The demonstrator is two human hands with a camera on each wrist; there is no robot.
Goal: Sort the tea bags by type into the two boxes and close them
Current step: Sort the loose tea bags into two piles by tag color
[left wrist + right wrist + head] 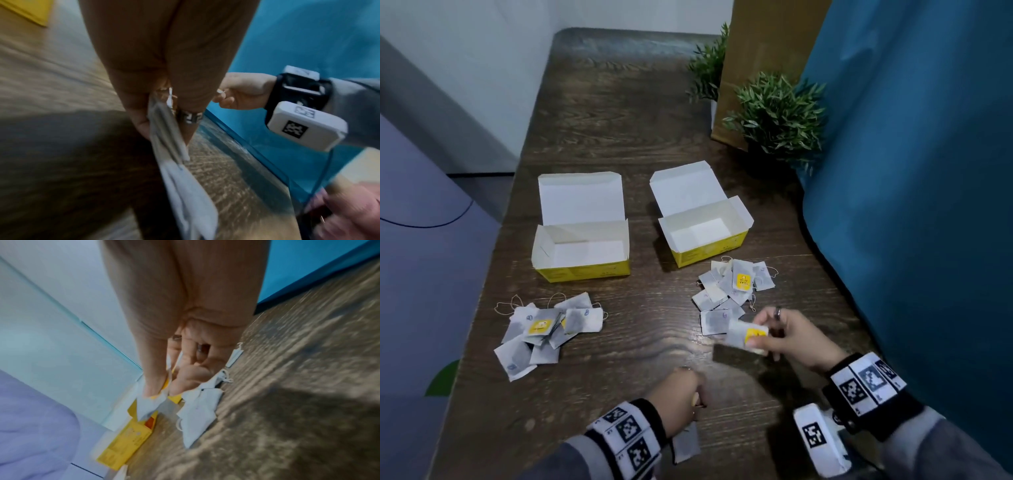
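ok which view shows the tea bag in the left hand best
The left wrist view: the grey paper tea bag hangs pinched in the left hand, filling the frame. The head view shows only its lower part below that hand. The right wrist view misses it.

Two open boxes [582,240], two tea-bag piles [548,329], two plants [777,116].

Left hand [681,397] hides most of its blurred tea bag [686,445].

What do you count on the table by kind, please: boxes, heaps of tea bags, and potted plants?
Open boxes: 2, left box and right box
Heaps of tea bags: 2, left heap and right heap
Potted plants: 2, near plant and far plant
Total: 6
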